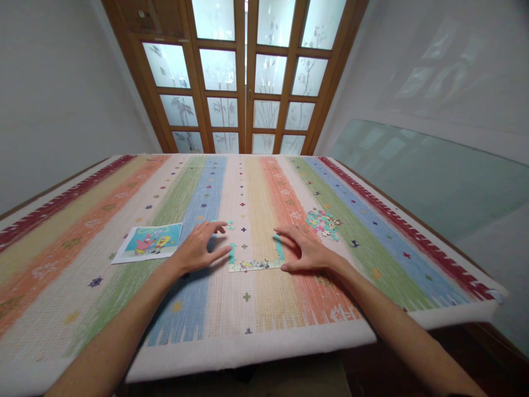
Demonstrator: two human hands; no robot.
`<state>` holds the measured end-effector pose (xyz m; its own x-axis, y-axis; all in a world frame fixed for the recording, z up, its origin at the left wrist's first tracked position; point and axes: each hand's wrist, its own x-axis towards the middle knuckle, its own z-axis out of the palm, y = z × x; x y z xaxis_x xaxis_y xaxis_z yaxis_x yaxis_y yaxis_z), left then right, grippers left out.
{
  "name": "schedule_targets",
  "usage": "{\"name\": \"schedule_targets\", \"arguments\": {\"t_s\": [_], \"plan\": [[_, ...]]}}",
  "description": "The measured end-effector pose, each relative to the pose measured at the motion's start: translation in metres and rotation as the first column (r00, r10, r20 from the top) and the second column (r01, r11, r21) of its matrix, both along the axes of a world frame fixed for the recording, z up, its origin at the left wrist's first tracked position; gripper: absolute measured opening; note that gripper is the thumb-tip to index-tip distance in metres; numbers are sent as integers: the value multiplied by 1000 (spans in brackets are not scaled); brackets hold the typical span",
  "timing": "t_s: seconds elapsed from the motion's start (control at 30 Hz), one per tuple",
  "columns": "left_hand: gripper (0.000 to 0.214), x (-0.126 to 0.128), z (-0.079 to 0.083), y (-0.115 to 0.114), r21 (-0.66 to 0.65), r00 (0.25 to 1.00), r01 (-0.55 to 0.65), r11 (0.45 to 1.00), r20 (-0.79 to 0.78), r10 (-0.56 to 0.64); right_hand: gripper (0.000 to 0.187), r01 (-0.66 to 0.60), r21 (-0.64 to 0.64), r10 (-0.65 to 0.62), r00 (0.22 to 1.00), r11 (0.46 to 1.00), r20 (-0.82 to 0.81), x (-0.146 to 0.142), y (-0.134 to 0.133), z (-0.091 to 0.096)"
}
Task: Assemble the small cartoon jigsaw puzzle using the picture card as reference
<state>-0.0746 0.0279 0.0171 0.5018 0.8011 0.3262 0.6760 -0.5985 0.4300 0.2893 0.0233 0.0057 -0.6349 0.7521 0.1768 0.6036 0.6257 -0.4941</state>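
A partly joined jigsaw puzzle border (256,265) lies flat on the striped cloth, with a bottom row and short turquoise sides. My left hand (202,245) is at its left side, thumb and fingers apart, the thumb tip close to the left edge pieces. A few turquoise pieces (230,225) lie by the left index fingertip. On the other side my right hand (303,248) curves around the right edge, its thumb near the lower right corner and its fingers spread. Neither hand shows a piece in its grasp. Whether the fingertips touch the puzzle I cannot tell.
A pile of loose puzzle pieces (322,222) sits beyond my right hand. To the left lies a printed cartoon picture (152,241). The striped tablecloth (248,309) covers the table. Behind it stand wood-framed glass doors (243,94); a glass panel (413,165) leans at right.
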Motion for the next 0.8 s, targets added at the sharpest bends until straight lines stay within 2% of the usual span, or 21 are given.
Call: {"name": "schedule_targets", "arguments": {"t_s": [0.13,0.33,0.5,0.8], "plan": [[40,-18,2,14,75,981,-192,979,56,188,92,-1,1,1,1000,1000,9,0,0,1],[43,-51,8,29,-14,946,-325,946,4,325,90,-14,-8,14,1000,1000,0,0,1,-2],[41,-66,11,34,-118,954,-300,947,-58,295,89,-17,-16,17,1000,1000,-3,0,1,-2],[45,-69,14,32,-246,967,-248,937,-117,225,88,-34,21,34,999,999,16,-1,1,1]]}}
